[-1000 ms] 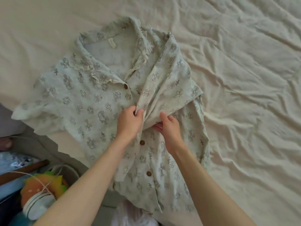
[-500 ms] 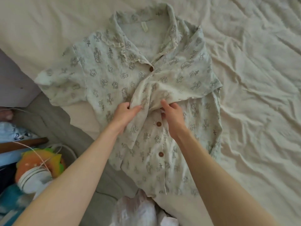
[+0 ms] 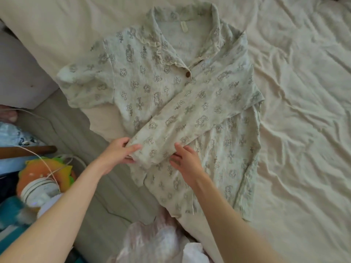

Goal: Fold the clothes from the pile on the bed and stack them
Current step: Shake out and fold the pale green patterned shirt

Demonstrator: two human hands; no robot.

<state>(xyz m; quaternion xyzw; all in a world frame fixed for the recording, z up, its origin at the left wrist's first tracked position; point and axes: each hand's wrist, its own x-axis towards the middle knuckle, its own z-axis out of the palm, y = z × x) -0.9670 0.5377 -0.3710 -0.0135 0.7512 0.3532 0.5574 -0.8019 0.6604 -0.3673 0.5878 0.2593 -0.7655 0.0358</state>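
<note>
At the frame's centre the shirt [image 3: 171,95] lies on the bed [image 3: 303,111], its folded sleeve [image 3: 191,114] running diagonally from upper right down to my hands. My left hand [image 3: 117,154] pinches the cuff end; my right hand [image 3: 187,162], fingers relaxed, rests beside it, equally near.

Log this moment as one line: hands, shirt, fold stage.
left hand: grips sleeve end | right hand: fingers rest on sleeve | shirt: flat on bed, one sleeve folded across front | stage: first fold
</note>
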